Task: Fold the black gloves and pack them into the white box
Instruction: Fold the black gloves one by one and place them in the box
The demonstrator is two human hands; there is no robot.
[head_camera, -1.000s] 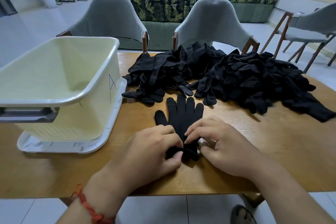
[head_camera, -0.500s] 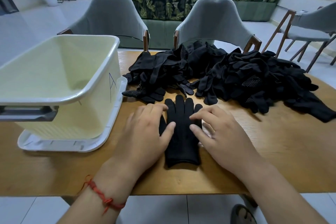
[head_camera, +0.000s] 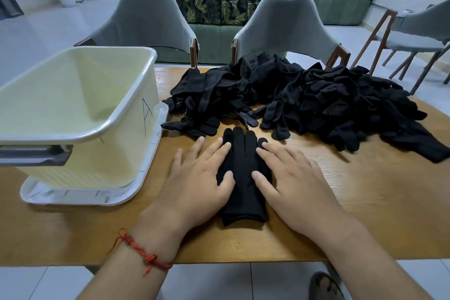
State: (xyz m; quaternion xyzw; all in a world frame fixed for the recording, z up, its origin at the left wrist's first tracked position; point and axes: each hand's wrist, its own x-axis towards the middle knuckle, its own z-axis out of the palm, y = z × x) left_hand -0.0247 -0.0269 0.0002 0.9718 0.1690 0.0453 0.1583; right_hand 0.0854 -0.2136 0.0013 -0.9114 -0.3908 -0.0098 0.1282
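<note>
Sitting far left on the surface (head_camera: 365, 202): white box (head_camera: 114, 153), top open | left hand (head_camera: 194, 178) flat, fingers straight, pressing black glove (head_camera: 243, 173) along its left edge | glove flat between both hands, fingertips pointing away | right hand (head_camera: 292, 182) flat, pressing right edge | pile of black gloves (head_camera: 316, 105) behind, toward right.

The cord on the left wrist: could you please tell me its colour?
Red cord; head view.

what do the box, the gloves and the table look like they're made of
White box: looks like moulded plastic, smooth, faintly glossy rim. Flat black glove: soft matte fabric, likely knit; some in the pile show pale dots, perhaps rubbery grips. Table: wood or veneer, visible grain, satin sheen.
</note>
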